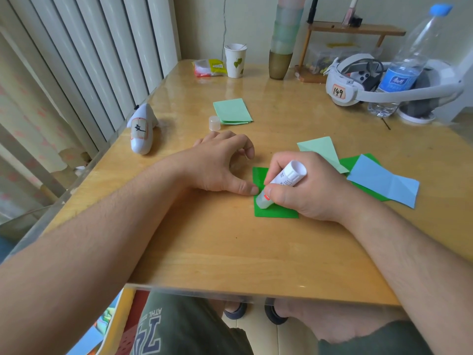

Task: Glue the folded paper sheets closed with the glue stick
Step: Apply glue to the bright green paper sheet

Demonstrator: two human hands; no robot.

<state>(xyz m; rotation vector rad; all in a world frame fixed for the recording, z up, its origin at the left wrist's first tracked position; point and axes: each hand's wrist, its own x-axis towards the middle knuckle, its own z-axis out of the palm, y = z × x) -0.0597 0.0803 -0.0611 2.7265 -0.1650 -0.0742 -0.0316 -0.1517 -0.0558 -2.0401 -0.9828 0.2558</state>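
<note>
A dark green folded sheet lies in the middle of the wooden table. My right hand grips a white glue stick, tilted with its tip pressed on the sheet's left part. My left hand rests on the table, its thumb holding down the sheet's left edge and its fingers loosely curled. The glue stick's clear cap stands behind my left hand. A stack of light green folded sheets lies farther back. To the right lie light green, dark green and blue sheets.
A white curved object lies at the table's left edge. At the back stand a paper cup, a snack packet, stacked cups and a small wooden shelf. A headset and water bottle are at the back right.
</note>
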